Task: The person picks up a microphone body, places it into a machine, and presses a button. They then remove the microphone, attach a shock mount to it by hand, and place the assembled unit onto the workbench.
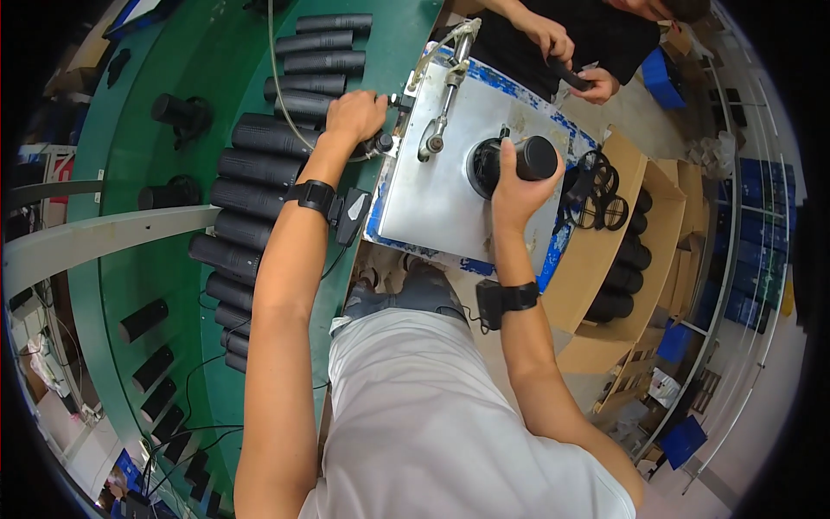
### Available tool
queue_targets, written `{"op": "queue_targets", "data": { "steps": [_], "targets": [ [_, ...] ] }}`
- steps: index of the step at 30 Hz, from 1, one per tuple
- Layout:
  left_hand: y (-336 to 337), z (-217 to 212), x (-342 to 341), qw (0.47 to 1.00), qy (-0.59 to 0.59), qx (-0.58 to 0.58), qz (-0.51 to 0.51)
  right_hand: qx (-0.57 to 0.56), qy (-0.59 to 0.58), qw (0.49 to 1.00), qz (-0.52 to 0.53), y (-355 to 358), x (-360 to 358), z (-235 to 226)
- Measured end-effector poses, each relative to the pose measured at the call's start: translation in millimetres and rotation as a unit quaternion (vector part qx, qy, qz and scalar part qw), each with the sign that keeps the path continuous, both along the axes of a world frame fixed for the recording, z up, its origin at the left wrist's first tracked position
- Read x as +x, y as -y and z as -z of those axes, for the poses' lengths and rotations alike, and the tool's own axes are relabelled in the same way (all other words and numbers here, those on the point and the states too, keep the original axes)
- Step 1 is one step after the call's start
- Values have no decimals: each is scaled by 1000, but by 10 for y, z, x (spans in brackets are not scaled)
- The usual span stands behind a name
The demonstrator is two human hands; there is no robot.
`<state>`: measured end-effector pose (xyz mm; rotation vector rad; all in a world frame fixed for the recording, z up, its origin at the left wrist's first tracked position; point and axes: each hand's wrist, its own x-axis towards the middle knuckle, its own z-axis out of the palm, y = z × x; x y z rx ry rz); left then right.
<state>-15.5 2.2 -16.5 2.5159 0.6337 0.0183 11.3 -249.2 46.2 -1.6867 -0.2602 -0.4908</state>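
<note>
Your right hand (519,192) was wrapped around a black cylinder (540,157), its long axis roughly upright over the metal plate (437,208). Farther from it, your left hand (353,118) curled near a black knob (383,143); whether it gripped anything, I couldn't tell.

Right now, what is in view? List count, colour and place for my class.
Table: one, green, left
Long cylinders: many, black, rowed on table
Small cylinders: several, black, table's lower left
Plate: one, silver, centre
Linkage: one, silver, plate's upper left
Held cylinder: one, black, over plate
Rings: several, black, right of plate
Open box: one, brown, right
Bins: several, blue, far right
Co-worker: one, black top, upper right
Wristbands: two, black, both wrists
Left hand: one, bare, beside long cylinders
Right hand: one, bare, around held cylinder
</note>
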Motion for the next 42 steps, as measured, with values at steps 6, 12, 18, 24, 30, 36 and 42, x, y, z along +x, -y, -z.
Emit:
{"op": "queue_targets", "data": {
  "steps": [6,12,18,24,30,36,42],
  "targets": [
    [26,-701,-424,935,320,-144,-50,137,127,975,-122,-12,-75,-1850],
    [1125,-1673,-1101,792,393,-443,147,142,-110,922,-343,-215,-484,-2042],
    [1073,-1662,-1406,639,384,-656,122,15,-92,844,-529,-243,-474,-2247],
    [1107,-1836,-1489,531,333,-772,109,211,365,790,-445,466,-119,-2582],
    [1123,-1360,-1535,443,337,-819,138,213,208,858,-419,231,-740,-2590],
    [1160,-1165,-1497,402,352,-823,192,-16,27,935,-353,38,-807,-2437],
    [1032,-1708,-1629,623,151,-750,166,-10,-110,823,-557,-134,-529,-2258]
  ]
}}
